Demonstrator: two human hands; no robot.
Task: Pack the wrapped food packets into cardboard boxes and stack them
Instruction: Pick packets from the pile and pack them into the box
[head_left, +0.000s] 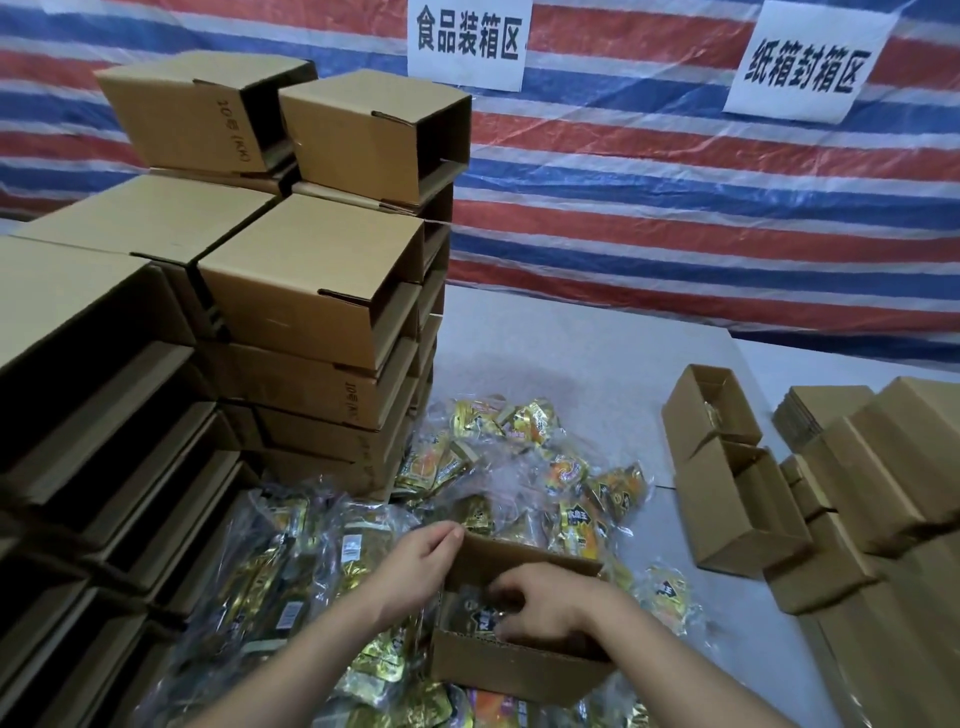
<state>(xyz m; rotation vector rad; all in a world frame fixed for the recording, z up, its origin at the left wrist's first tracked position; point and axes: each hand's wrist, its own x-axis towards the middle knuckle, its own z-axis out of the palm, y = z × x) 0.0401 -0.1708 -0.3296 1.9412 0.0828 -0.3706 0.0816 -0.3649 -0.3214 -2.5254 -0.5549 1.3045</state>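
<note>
A small open cardboard box (514, 670) sits on a heap of wrapped food packets (524, 467) near the bottom centre. My left hand (415, 564) grips the box's far left corner, fingers curled over the rim. My right hand (545, 603) reaches down inside the box, fingers curled on a dark-and-gold packet (470, 613) lying in it. More gold and orange packets (291, 582) spread to the left and under the box.
Tall stacks of cardboard boxes (311, 291) lying on their sides rise at the left. Two open boxes (727, 467) and a pile of flat and folded cartons (883, 467) stand at the right. A striped tarp wall with two paper signs (467, 41) closes the back.
</note>
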